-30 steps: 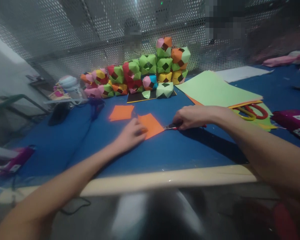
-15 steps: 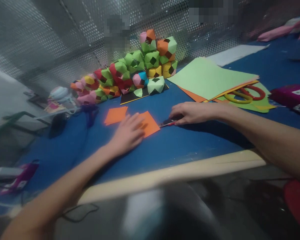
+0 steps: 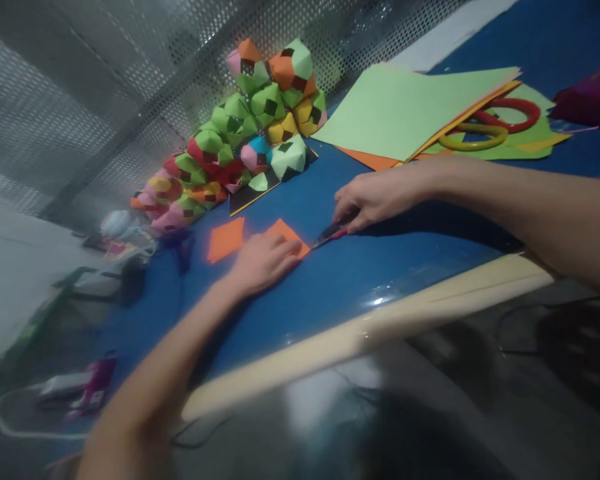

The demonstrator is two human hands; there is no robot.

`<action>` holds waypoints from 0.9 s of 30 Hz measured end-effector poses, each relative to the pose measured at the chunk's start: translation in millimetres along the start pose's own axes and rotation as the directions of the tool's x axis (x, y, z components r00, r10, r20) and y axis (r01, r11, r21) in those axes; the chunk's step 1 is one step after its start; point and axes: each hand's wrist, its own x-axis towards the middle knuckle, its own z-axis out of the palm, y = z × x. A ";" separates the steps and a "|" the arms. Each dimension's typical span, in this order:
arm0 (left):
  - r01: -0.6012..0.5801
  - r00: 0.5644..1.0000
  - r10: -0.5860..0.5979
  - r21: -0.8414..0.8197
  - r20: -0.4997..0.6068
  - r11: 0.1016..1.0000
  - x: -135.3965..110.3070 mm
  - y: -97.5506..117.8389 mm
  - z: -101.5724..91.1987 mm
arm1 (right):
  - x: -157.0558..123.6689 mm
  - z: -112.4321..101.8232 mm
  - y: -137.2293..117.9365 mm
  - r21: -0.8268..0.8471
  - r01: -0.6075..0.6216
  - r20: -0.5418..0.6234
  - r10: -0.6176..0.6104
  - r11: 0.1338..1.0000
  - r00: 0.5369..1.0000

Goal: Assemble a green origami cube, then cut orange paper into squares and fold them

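Note:
My left hand (image 3: 270, 261) lies over a square of orange paper (image 3: 286, 230) on the blue table, fingers laid flat and slightly bent, covering its near part. Left of it is a small stack of orange paper squares (image 3: 226, 239), apart from my fingers. In my right hand (image 3: 367, 201) is a pair of scissors (image 3: 329, 235) with black and red handles, gripped low over the table. Their pointed tip is at the right corner of the orange square. My fingers hide most of the handles.
Behind stand several stacked folded-paper shapes (image 3: 235, 120) against a perforated metal panel (image 3: 180, 87). Green and orange sheets (image 3: 380, 107) lie back right, with a yellow ring (image 3: 473, 145) and a red ring (image 3: 527, 107) on them. A pale wooden edge (image 3: 360, 333) borders the table front.
The view has tilted and shifted. My left fingers have drawn closer together over the orange square. The scissors remain in my right hand, their tip still beside the paper's corner.

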 end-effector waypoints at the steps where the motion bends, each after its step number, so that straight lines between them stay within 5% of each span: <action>1: 0.005 1.000 -0.005 -0.011 -0.014 1.000 1.5 0.0 3.5 | -0.4 -2.3 -1.8 0.001 0.021 0.060 -0.021 1.000 0.998; 6: -0.031 0.995 0.015 -0.172 -0.095 0.985 1.7 -8.2 16.8 | -4.5 -9.9 -11.2 0.014 0.029 0.090 -0.030 0.999 0.995; 10: -0.056 0.997 0.071 -0.302 0.040 0.952 1.6 -15.1 18.7 | -7.0 -11.5 -13.0 0.026 -0.008 0.103 0.005 1.000 0.995; 21: 0.120 0.975 -0.064 -0.263 0.212 0.957 -0.3 -5.9 12.3 | -3.9 -8.3 -5.2 0.032 0.059 0.154 -0.063 0.998 0.986; 27: 0.114 0.972 -0.049 -0.281 0.229 0.953 0.5 -8.1 14.0 | -8.5 -10.3 -11.3 0.009 -0.041 0.193 0.038 0.999 0.980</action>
